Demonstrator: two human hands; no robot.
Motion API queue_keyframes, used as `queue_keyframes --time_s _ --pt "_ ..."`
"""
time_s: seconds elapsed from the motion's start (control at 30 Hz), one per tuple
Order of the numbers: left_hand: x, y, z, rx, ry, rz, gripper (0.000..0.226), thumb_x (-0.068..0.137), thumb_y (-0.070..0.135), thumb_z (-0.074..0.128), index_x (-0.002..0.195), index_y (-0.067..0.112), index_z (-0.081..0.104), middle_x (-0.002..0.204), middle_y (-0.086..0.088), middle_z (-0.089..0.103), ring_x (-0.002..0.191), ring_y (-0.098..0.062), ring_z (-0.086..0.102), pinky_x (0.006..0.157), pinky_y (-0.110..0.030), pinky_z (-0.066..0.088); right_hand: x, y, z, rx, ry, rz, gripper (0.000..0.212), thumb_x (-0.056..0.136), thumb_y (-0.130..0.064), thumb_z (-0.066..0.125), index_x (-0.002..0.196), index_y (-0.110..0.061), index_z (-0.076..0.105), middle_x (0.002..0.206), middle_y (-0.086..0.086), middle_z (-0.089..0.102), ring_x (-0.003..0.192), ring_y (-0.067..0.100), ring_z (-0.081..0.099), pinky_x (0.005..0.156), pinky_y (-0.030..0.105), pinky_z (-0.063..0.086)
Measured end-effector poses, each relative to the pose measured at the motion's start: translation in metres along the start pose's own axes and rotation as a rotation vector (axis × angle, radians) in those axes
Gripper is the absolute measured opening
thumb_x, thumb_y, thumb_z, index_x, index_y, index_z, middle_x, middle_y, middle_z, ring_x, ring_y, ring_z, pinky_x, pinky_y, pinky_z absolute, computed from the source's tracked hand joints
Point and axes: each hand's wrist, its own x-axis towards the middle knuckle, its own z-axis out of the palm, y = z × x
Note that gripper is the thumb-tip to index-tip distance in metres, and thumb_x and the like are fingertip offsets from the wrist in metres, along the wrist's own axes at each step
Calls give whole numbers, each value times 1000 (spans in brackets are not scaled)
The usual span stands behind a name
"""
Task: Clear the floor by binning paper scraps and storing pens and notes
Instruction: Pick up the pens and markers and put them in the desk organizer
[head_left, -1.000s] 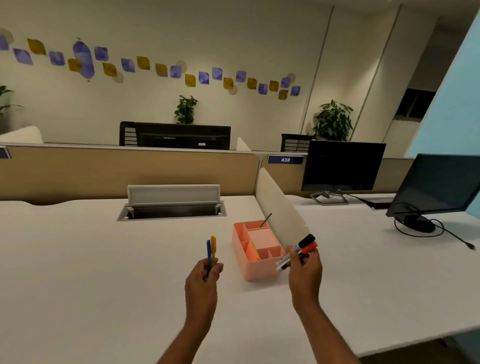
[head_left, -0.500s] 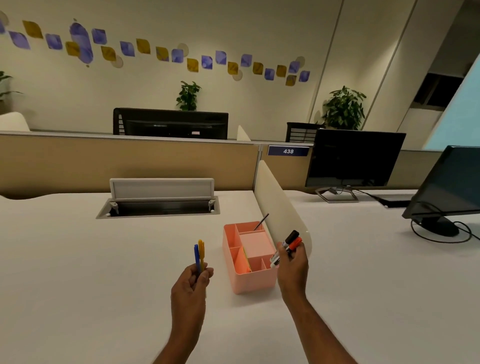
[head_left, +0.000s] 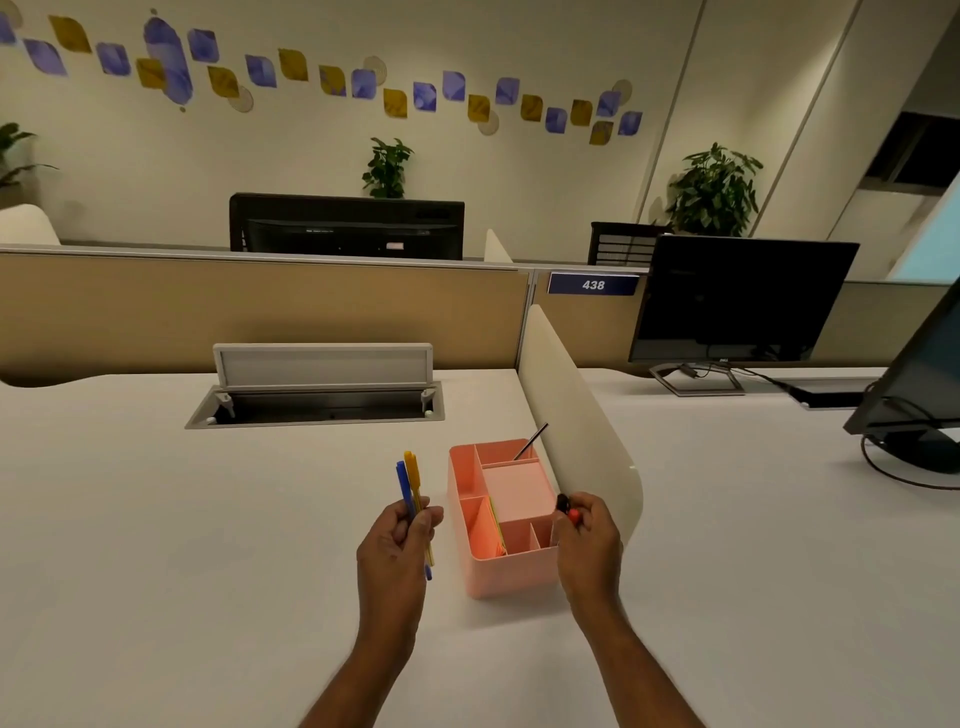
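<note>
At the near edge of the desk (head_left: 156, 519), both hands hold pens. Left hand (head_left: 397, 545) pinches two upright pens (head_left: 412, 499), one blue, one yellow. Right hand (head_left: 589, 540) is closed on two markers (head_left: 567, 509), black and red caps showing, tips down over the near right slot of the pink organiser (head_left: 498, 577) between the hands. Storing pens looks under way; next, release the markers squarely into that slot, then the left pair. One thin pen (head_left: 531, 440) already stands in the far slot.

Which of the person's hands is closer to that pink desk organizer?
The right hand: it sits against the pink organizer's near right corner, holding markers over it. The left hand is off to its left, holding two pens.
</note>
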Motion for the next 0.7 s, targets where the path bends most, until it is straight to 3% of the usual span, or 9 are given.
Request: queue_keyframes --time_s 0.13,0.23,0.3,0.4,0.57,0.63,0.7 --pt "16 2 15 -5 -17 5 10 95 28 59 102 26 66 102 1 74 96 -15 69 71 -12 45 -4 -11 1 -50 74 -80 38 91 -15 66 127 -18 54 124 -2 60 110 14 59 85 21 52" --pt "31 4 26 17 -9 10 18 96 28 59 109 20 68 104 5 73 90 -5 69 65 -5 45 -10 -29 9 -56 135 -238 38 92 -17 64 128 -24 54 119 -10 57 103 5 57 81 12 51" --pt "40 4 32 17 -21 16 19 96 28 59 111 19 68 102 9 73 86 7 68 58 0 46 -13 -40 22 -44 46 -290 26 93 -21 64 118 -25 61 112 -10 66 98 5 64 79 14 56" --pt "51 0 39 9 -64 13 22 95 30 59 112 20 69 96 19 72 86 20 63 57 4 43 -13 -51 44 -115 -218 -213 20 91 -35 64 109 -30 67 105 -14 69 90 3 65 75 18 57" --pt "68 -3 46 10 -113 -12 14 95 33 59 105 33 70 96 21 74 90 2 70 60 1 47 -3 -53 73 -137 -435 -127 30 89 -39 64 116 -28 68 103 -20 65 79 -5 59 59 2 41" --pt "75 -4 45 12 -153 -7 13 95 32 59 101 36 70 93 19 76 92 0 71 62 -3 50 5 -51 79 -115 -456 -118 30 89 -37 64 117 -27 69 99 -21 65 78 -6 60 54 1 41" --pt "81 -5 46 24 -201 6 14 96 29 58 101 36 69 93 18 76 96 1 70 64 -5 51 13 -51 85 -87 -496 -106 31 89 -33 64 118 -24 69 98 -17 69 81 0 65 60 5 46"
